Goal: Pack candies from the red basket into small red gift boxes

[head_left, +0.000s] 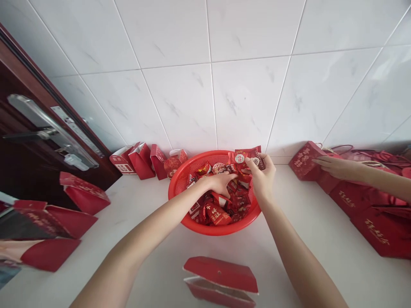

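Observation:
A red plastic basket (218, 230) full of wrapped snacks stands in front of me. My left hand (222, 184) reaches into it from the left, thumb and fingers apart among the packets; some fingertips are hidden. At the basket's right rim my right hand (262, 173) is closed on red snack packets (240, 157), held above the others. Loose red packets (218, 214) with printed lettering fill the bowl beneath both hands. Nearer to me, a red gift box (221, 273) lies on the white table, its top flaps parted.
Several small red boxes (143, 160) line the tiled wall at left; more red boxes (70, 218) stand by the left edge, near a door handle (53, 130). Another person's hand (340, 167) touches a red box (306, 160) at right, beside red bags (375, 222).

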Tool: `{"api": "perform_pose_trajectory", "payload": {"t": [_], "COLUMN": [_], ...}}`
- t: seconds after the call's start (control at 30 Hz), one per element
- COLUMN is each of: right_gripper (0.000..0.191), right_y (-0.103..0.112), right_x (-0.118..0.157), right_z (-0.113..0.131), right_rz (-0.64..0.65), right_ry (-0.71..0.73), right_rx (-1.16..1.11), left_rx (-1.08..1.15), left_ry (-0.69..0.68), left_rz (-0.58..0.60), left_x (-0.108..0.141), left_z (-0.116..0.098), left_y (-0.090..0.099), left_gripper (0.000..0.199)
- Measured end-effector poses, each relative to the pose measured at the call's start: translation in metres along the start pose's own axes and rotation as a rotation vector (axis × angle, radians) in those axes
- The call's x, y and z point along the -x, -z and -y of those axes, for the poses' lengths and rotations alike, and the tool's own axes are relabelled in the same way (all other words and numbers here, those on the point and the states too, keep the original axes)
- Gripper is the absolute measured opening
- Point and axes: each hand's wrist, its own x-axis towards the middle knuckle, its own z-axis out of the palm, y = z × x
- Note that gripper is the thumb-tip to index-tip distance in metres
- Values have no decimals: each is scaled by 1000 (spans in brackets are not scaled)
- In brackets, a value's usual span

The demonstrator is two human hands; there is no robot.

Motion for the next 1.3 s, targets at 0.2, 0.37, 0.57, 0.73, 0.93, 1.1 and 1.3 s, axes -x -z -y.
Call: {"api": "perform_pose_trajectory", "payload": {"t": [0.2, 0.37, 0.57, 0.73, 0.93, 1.1, 1.3], "right_gripper": [36, 35, 36, 35, 34, 34, 34], "right_y": [-3, -2, -1, -1, -1, -1, -2], "right_x": [1, 1, 2, 3, 4, 3, 2], "right_z": [4, 5, 5, 7, 9, 7, 4], "right_rz": [-7, 4, 6, -1, -7, -7, 3], "right_ry": [-26, -23, -35, -34, -42, -28, -20], "right_rx": [-34, -11, -11, -10, 27, 14, 1], "left_rx": [50, 163, 253, 127, -28, -100, -83], "left_ry": [-41, -83, 56, 237, 371, 252, -26], "left_rz": [-64, -173, -330, -371, -266, -223, -82], "left_x": [-7, -5, 10, 15, 13, 12, 4], "left_z": [3, 3, 3, 8, 9, -1, -8], "left_y": [-4, -1, 15, 20, 14, 9, -1], "left_gripper": [37, 20, 21, 21, 9, 18, 36]}}
